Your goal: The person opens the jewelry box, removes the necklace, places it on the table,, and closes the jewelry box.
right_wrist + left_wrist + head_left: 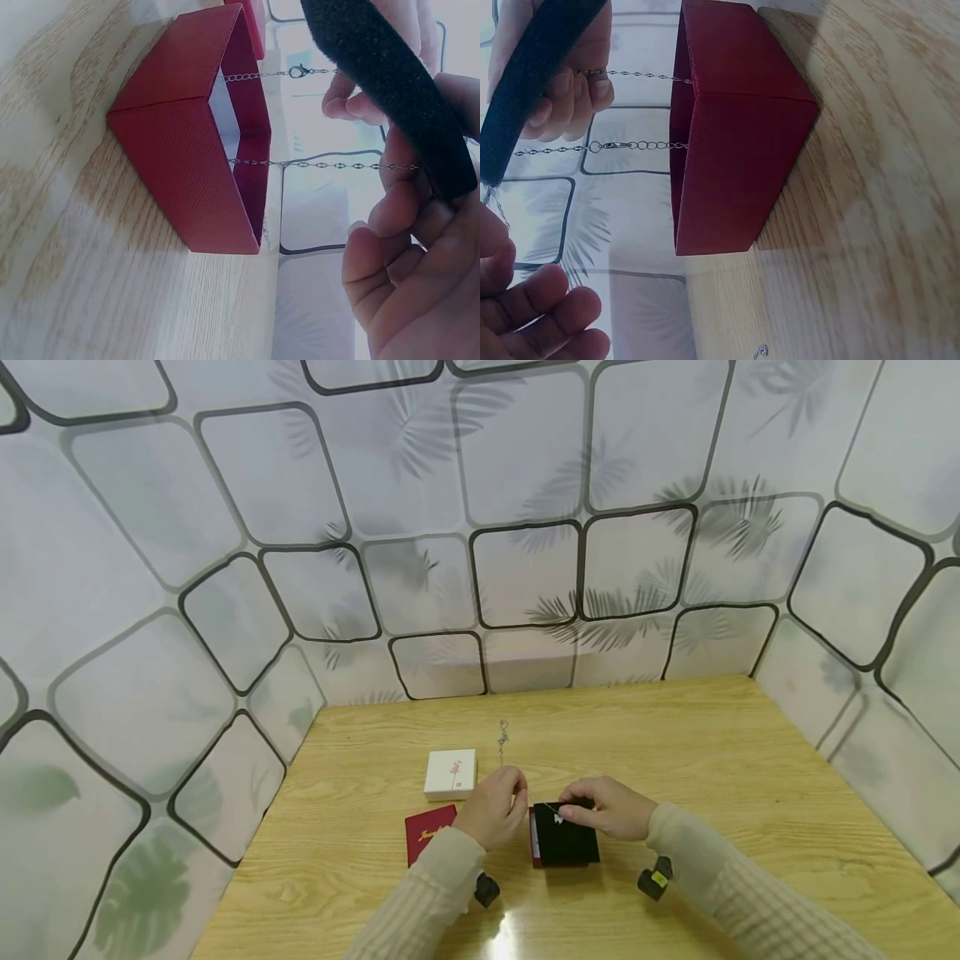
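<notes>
My right hand (611, 807) grips the far edge of a black jewelry pad (567, 842) between thumb and fingers. The pad hangs tilted above an open red box (754, 165), which is pale inside. A thin silver necklace (322, 165) runs from the pad down into the box in two strands; one strand shows a clasp and links. At the pad's left side, my left hand (491, 810) pinches a fine piece of the chain between thumb and index finger, its other fingers loosely curled. The pad hides most of the box in the head view.
A red lid (420, 831) with gold lettering lies left of the box, partly behind my left forearm. Beyond it sits a white box (451, 774) with a pink flower print. A silver chain with a charm (503, 737) lies farther back on the wooden table (675, 735).
</notes>
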Available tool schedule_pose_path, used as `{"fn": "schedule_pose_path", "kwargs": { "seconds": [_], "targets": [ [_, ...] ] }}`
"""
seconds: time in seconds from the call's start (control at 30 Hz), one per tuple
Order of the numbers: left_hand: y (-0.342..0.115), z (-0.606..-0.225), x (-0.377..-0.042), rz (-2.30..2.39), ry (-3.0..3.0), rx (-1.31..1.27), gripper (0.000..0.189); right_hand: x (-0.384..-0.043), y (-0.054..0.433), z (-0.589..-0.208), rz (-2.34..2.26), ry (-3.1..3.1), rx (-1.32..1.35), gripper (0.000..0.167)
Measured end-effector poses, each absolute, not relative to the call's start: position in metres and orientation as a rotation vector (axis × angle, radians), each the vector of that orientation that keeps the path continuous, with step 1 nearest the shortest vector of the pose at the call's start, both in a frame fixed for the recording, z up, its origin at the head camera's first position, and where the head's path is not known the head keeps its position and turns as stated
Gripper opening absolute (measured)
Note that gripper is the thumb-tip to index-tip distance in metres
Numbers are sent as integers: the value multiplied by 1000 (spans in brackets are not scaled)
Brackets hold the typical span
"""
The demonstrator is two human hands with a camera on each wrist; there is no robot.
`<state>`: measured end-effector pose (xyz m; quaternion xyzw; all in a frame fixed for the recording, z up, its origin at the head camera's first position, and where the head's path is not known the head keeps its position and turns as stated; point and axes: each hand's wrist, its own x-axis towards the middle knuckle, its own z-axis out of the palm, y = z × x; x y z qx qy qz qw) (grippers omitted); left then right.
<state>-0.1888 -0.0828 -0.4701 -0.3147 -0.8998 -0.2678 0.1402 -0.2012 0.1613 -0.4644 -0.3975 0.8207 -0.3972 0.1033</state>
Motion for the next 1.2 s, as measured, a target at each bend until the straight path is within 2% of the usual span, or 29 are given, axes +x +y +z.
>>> {"fn": "schedule_pose_path", "kwargs": {
  "seconds": [0.47, 0.8, 0.93, 1.2],
  "targets": [
    [-82, -470, -191, -595, -2650, -857, 13, -201, 162, -463, -1196, 2427, -1218, 14],
    [-82, -468, -192, -653, -2694, -800, 4, -202, 162, -463, -1202, 2449, -1185, 14],
    [-81, -468, -191, -705, -2658, -799, 9, -201, 161, -462, -1211, 2457, -1169, 15],
    [-79, -469, -184, -991, -2661, -772, 33, -201, 160, -459, -1199, 2544, -1088, 19]
  ]
}}
